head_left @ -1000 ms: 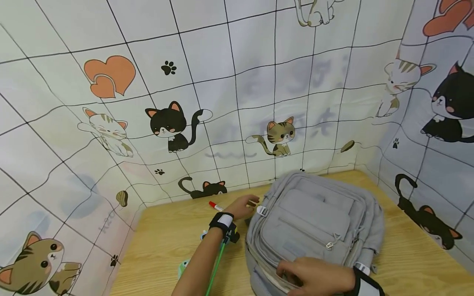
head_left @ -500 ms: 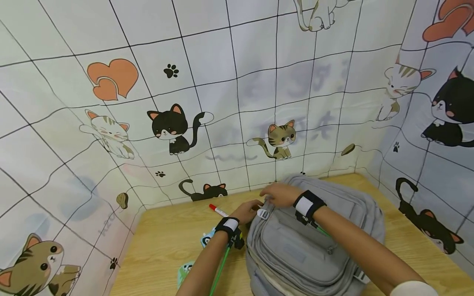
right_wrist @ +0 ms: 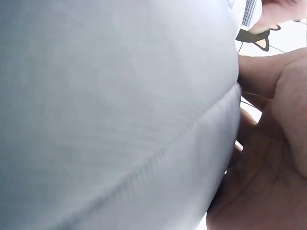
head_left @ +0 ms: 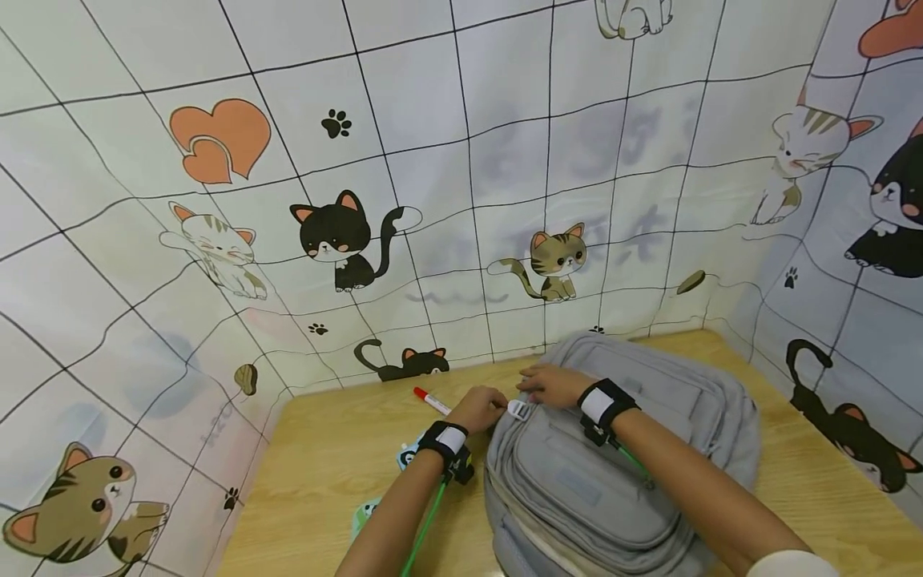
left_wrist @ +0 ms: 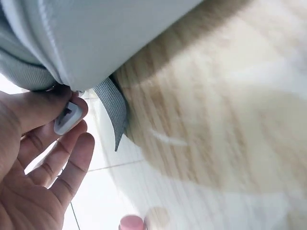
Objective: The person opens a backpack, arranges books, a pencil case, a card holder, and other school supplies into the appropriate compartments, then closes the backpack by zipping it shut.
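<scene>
A grey backpack (head_left: 577, 481) lies on the wooden table with its zipped front upward. My left hand (head_left: 479, 409) is at its upper left side, beside a white strap buckle (head_left: 517, 410). In the left wrist view, thumb and index finger pinch a small light grey plastic buckle piece (left_wrist: 68, 118), the other fingers loosely bent. A grey webbing strap end (left_wrist: 112, 108) hangs next to it. My right hand (head_left: 558, 386) grips the backpack's upper left edge, close to the left hand. In the right wrist view, fabric hides its fingertips.
A red-capped white marker (head_left: 430, 400) lies behind the left hand. Blue (head_left: 408, 455) and green (head_left: 363, 515) items with printed figures lie by the left forearm, partly hidden. A cat-print wall covering (head_left: 447, 176) closes off the back and sides.
My right hand has moved from the backpack's lower front opening up to its upper left edge. My left hand has shifted slightly right, and its fingers have closed at the buckle.
</scene>
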Available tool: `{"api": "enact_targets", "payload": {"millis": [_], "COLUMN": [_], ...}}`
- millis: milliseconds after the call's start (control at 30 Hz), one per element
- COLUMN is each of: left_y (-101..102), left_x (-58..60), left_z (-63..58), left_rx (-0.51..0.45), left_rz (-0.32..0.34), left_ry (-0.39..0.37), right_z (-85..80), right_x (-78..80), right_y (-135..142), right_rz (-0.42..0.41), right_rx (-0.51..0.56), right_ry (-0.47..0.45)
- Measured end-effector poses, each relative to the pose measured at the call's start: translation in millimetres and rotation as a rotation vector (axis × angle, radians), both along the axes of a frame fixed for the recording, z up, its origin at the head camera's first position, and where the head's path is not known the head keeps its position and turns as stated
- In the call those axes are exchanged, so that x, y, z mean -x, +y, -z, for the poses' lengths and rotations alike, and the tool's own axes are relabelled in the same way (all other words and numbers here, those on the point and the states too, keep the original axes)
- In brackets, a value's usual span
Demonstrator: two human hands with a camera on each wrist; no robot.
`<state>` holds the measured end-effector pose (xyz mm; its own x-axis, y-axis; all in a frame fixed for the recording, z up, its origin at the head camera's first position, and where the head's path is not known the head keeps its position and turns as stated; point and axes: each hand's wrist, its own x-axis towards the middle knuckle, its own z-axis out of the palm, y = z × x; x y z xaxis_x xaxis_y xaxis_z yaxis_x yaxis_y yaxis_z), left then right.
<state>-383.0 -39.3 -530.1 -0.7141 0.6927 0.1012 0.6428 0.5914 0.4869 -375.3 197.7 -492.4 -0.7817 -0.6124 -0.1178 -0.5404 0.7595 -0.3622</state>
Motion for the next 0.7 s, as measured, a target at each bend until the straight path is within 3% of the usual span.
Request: {"api": "enact_targets", "payload": {"millis": [167, 367, 533, 700], "left_y": [-9, -27, -48, -65], "left_x": [-10.2, -26.4, -44.6, -62.3], "left_z": [-9.5, -12.3, -21.5, -28.1], "left_rx": [0.019, 0.030, 0.011, -0.018], "left_rz": [-0.020, -0.049, -0.082, -0.073], "left_ry": [0.016, 0.057, 0.019, -0.007], "right_z": [-2.4, -2.1, 1.3, 5.9], "right_x": [5.6, 9.5, 13.0, 19.5], "right_y": [2, -1, 7, 16], "right_rz": [0.000, 0.005, 0.002, 0.006], "right_rx": [0.015, 0.023, 0.027, 0.039], "right_ry": [-0.008, -0.009, 0.001, 0.022]}}
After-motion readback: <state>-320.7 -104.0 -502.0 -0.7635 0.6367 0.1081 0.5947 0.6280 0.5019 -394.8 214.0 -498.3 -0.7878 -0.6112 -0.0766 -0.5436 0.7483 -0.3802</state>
